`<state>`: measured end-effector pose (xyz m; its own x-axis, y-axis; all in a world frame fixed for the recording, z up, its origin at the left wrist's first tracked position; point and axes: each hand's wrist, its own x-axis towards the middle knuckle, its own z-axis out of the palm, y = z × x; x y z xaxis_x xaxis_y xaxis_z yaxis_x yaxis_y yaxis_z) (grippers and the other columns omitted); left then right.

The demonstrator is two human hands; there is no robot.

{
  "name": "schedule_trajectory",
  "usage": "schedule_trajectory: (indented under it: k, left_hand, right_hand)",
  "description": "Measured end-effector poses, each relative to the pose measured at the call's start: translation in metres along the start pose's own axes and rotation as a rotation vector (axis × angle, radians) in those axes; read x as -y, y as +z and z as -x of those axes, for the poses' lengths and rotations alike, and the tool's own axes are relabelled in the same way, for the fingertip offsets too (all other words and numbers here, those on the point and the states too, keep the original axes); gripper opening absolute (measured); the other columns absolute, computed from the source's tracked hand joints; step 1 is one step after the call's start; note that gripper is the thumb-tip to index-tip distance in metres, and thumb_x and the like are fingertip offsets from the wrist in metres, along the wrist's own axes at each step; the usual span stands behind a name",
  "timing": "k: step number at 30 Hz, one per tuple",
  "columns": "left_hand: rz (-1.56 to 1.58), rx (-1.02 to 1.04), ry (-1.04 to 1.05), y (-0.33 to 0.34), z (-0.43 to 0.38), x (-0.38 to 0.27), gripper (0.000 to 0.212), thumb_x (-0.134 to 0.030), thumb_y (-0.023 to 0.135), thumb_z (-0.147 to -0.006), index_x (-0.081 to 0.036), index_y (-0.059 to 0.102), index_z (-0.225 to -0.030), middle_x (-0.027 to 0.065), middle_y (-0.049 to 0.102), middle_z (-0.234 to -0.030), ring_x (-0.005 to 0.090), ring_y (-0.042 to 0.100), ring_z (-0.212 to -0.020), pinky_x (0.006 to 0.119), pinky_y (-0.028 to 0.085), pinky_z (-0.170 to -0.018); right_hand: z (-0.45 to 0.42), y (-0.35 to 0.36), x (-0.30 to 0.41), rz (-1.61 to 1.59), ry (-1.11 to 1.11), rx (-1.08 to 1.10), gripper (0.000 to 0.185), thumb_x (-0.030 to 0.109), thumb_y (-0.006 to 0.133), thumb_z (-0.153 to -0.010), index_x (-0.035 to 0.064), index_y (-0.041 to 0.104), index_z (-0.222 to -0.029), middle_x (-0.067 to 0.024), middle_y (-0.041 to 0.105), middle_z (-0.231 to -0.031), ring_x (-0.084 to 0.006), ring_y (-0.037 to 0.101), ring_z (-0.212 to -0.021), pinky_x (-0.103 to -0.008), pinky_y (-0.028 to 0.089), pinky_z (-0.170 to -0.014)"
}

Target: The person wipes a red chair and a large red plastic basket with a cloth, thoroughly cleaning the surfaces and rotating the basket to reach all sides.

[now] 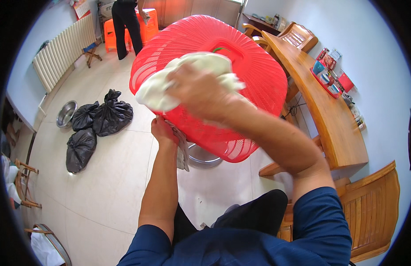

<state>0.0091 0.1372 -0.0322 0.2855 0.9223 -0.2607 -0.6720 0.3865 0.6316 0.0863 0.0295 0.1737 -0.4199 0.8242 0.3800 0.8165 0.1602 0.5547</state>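
A large red slotted plastic cover (pixel 258 83), possibly a food cover, is held tilted above the floor in front of me. My left hand (pixel 163 130) grips its lower left rim. From that same hand hangs a greyish cloth (pixel 182 149). Bunched under my right hand (pixel 195 88) is a pale, whitish-green cloth (pixel 155 93), which lies against the cover's upper face. Motion blurs the right hand, so its fingers are unclear. Near the cover's centre, a small green piece (pixel 221 49) shows at a recessed part.
Beneath the cover, a metal basin (pixel 205 156) stands on the tiled floor. Black plastic bags (pixel 113 114) and another metal basin (pixel 66 113) are at left. A wooden table (pixel 320 99) runs along the right, with a wooden chair (pixel 371 206) nearby. A person (pixel 127 26) stands by orange stools (pixel 148 25).
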Motion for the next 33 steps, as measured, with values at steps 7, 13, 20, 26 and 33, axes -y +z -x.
schedule_trajectory:
  k: [7,13,20,26,33]
  left_hand:
    - [-0.137,-0.074,0.081,0.008,-0.007,0.033,0.025,-0.022,0.047,-0.105,-0.001,0.059,-0.101,0.0087,0.064,-0.095,0.0193,0.061,-0.083,0.036,0.052,-0.076]
    - [-0.298,-0.088,0.125,0.006,-0.006,0.032,0.028,-0.024,0.047,-0.105,0.001,0.06,-0.107,0.0098,0.065,-0.098,0.0193,0.062,-0.084,0.036,0.053,-0.077]
    - [-0.061,0.144,0.136,-0.009,0.0,0.029,0.028,-0.027,0.048,-0.106,-0.002,0.056,-0.115,0.0117,0.064,-0.104,0.0222,0.065,-0.091,0.036,0.056,-0.072]
    - [-0.115,0.379,0.28,-0.035,-0.038,0.06,0.021,-0.025,0.055,-0.1,-0.009,0.061,-0.112,0.0074,0.067,-0.104,0.0224,0.067,-0.092,0.038,0.059,-0.078]
    - [-0.18,-0.088,0.062,-0.014,-0.025,0.024,0.021,-0.021,0.053,-0.097,-0.001,0.061,-0.097,0.0096,0.065,-0.095,0.0214,0.062,-0.085,0.038,0.052,-0.078]
  right_hand:
    - [0.105,0.012,-0.223,-0.084,1.052,0.053,0.021,0.022,0.068,-0.087,0.012,0.077,-0.102,-0.0135,0.074,-0.096,-0.0335,0.073,-0.092,-0.0449,0.058,-0.083]
    - [-0.014,0.058,-0.174,0.19,0.582,0.122,0.019,0.033,0.071,-0.082,0.016,0.076,-0.091,-0.0086,0.072,-0.085,-0.0212,0.07,-0.072,-0.0388,0.054,-0.057]
    - [-0.063,0.0,0.035,-0.295,-0.093,0.135,0.018,0.011,0.069,-0.077,0.0082,0.077,-0.092,-0.0072,0.067,-0.115,-0.0305,0.06,-0.113,-0.0398,0.061,-0.081]
    - [0.028,-0.025,0.034,-0.162,-0.141,0.154,0.01,0.015,0.068,-0.078,0.0119,0.074,-0.085,-0.004,0.064,-0.107,-0.0255,0.061,-0.104,-0.0369,0.06,-0.075]
    - [0.169,-0.052,-0.022,-0.093,0.433,-0.149,0.03,0.009,0.076,-0.073,0.0142,0.077,-0.103,-0.0053,0.068,-0.119,-0.0289,0.063,-0.111,-0.0396,0.055,-0.089]
